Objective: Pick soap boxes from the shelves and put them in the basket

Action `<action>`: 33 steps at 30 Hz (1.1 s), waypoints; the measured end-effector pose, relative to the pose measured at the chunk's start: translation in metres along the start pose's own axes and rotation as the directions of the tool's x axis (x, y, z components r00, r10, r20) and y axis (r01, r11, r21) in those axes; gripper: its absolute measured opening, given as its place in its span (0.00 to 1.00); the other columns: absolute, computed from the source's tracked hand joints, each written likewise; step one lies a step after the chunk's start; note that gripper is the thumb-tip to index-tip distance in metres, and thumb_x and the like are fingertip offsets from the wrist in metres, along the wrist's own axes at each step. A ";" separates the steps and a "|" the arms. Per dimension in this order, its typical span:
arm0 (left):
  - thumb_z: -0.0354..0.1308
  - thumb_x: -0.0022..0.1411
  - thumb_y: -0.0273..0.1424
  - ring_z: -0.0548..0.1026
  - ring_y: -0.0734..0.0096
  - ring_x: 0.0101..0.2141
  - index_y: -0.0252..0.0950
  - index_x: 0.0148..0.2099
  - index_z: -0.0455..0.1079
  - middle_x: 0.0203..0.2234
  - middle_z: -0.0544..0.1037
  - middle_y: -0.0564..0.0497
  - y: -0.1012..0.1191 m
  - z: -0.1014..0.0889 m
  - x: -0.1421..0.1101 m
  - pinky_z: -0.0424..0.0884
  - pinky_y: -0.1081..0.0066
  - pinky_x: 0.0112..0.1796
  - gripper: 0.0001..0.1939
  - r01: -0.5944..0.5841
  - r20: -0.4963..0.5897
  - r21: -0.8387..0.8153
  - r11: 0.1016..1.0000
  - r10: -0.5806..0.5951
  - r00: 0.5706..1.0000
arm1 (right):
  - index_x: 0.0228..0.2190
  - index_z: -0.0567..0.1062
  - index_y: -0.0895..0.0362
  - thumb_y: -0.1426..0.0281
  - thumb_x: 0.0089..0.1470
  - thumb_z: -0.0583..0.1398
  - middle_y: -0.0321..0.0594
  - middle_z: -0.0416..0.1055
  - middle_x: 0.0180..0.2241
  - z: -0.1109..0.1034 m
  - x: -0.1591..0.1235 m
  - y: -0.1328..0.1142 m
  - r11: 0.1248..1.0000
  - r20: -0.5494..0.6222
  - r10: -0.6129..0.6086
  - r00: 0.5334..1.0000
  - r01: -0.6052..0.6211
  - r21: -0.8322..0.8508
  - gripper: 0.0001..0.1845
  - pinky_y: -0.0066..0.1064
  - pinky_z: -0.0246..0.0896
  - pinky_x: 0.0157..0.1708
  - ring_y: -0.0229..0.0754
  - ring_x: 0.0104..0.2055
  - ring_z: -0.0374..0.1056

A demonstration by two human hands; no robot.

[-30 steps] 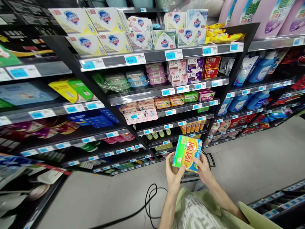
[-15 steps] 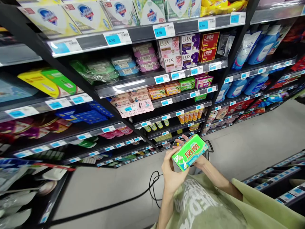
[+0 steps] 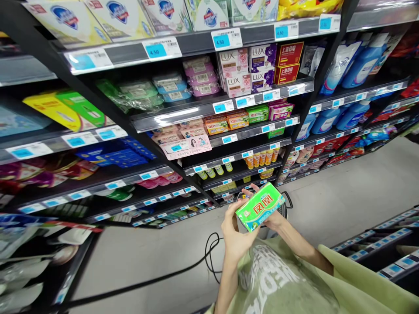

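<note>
A green wrapped pack [image 3: 260, 207] with red characters and a blue-green edge is in my hands in front of my chest; it looks like a soap pack, though its contents do not show. My left hand [image 3: 236, 233] grips the near left end, thumb along the lower edge and fingers round the upper side. My right hand [image 3: 274, 219] supports the pack from behind and below; part of it is hidden by the pack, and some fingertips show beyond the top edge. The pack is tilted, its printed face toward me.
Just beyond the pack a dark basket [image 3: 288, 200] with a black handle is partly hidden. A black cable [image 3: 170, 275] loops over the grey floor [image 3: 131, 257]. Shelves [image 3: 183, 114] of boxed soaps, pouches and bottles rise ahead. More shelving [image 3: 386, 244] stands at right.
The pack has turned a little in my hands, so the print facing me looks different. Both hands stay on it in nearly the same place.
</note>
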State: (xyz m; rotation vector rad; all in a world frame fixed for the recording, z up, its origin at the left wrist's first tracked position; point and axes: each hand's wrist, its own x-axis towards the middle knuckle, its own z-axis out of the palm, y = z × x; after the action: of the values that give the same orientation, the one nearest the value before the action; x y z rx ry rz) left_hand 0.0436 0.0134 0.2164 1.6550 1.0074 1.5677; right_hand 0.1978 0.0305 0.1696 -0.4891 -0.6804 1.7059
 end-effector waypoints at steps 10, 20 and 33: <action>0.75 0.60 0.30 0.83 0.53 0.54 0.43 0.62 0.75 0.53 0.82 0.43 -0.001 -0.004 0.001 0.83 0.56 0.53 0.29 -0.113 0.066 0.114 0.987 0.106 0.992 | 0.70 0.65 0.38 0.59 0.25 0.87 0.46 0.63 0.74 -0.001 -0.004 0.003 1.000 -0.041 0.010 0.999 -0.010 0.024 0.72 0.56 0.61 0.72 0.61 0.73 0.65; 0.72 0.65 0.26 0.81 0.53 0.55 0.49 0.60 0.80 0.57 0.77 0.44 0.003 -0.005 0.004 0.84 0.55 0.51 0.23 -0.253 0.200 0.204 0.946 0.213 0.956 | 0.67 0.69 0.42 0.57 0.28 0.86 0.46 0.69 0.71 -0.007 -0.009 0.009 1.000 -0.037 0.007 0.999 -0.006 0.031 0.66 0.53 0.61 0.72 0.61 0.75 0.62; 0.72 0.62 0.28 0.80 0.53 0.57 0.46 0.68 0.69 0.56 0.78 0.42 -0.003 -0.004 0.006 0.82 0.54 0.55 0.33 -0.115 0.239 0.169 0.979 0.072 0.968 | 0.72 0.63 0.40 0.57 0.26 0.86 0.49 0.62 0.75 -0.012 -0.010 0.006 1.000 -0.074 0.018 0.997 -0.017 0.014 0.74 0.56 0.69 0.67 0.60 0.72 0.67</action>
State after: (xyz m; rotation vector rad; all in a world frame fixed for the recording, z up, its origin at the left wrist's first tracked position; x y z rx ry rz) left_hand 0.0395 0.0199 0.2167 1.9856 0.9839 1.3335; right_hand 0.2032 0.0222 0.1562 -0.5481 -0.6126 1.6992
